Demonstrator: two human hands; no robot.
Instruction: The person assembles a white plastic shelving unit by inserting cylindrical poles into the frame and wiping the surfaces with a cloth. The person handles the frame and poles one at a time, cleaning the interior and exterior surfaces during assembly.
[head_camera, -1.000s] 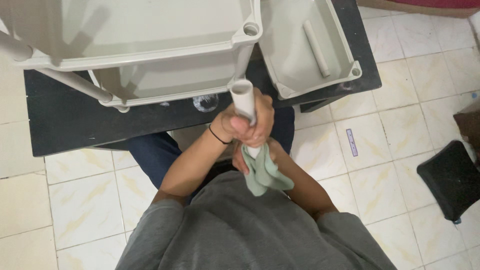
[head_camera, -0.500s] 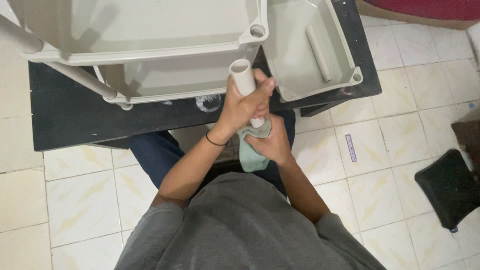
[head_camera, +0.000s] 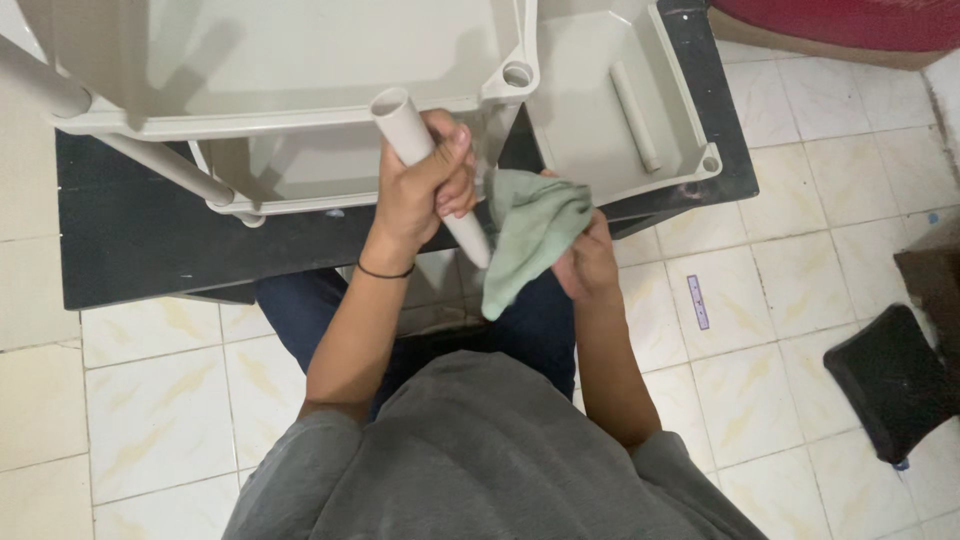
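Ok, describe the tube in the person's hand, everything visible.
The tube is a pale grey-white hollow cylinder, plastic by its look, its open round end tilted up and away from the person. The left hand wraps its middle. Its lower end touches the green cloth held in the right hand, in front of the trays.

Single view, head-worn camera: it looked steeply down from above the person's own shoulders, close over the left hand (head_camera: 420, 190) and right hand (head_camera: 585, 265), with the grey-shirted torso filling the bottom edge. It faced forward over the lap toward a black mat (head_camera: 140, 240) bearing grey plastic trays (head_camera: 300, 60), and took in pale floor tiles (head_camera: 150, 400) on both sides. No second view existed to overlap with it.
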